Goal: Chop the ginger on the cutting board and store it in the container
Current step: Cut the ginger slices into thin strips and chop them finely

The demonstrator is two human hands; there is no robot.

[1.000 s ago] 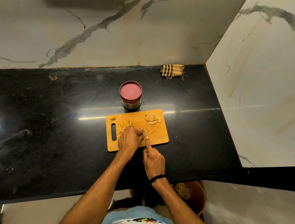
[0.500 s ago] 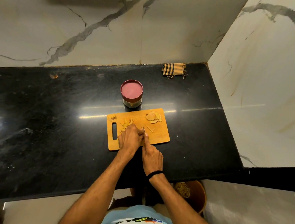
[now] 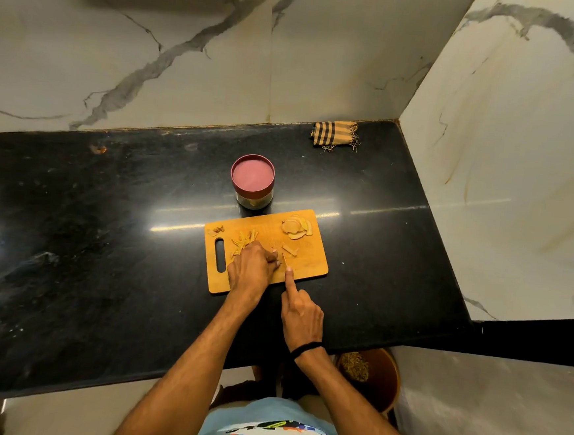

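- Pins a mostly hidden ginger piece on the cutting board [image 3: 309,265] under curled left hand [image 3: 250,269]; grips knife [image 3: 284,261] in right hand [image 3: 302,313].
- Risks nicking left fingertips: blade just beside them.
- May scatter ginger strips [image 3: 242,241] off the board; container [image 3: 252,183] lidded, just behind.

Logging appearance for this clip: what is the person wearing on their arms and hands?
Both forearms are bare, with no sleeves in view. The left hand and right hand are ungloved. A thin black band circles the right wrist; the left wrist carries nothing.
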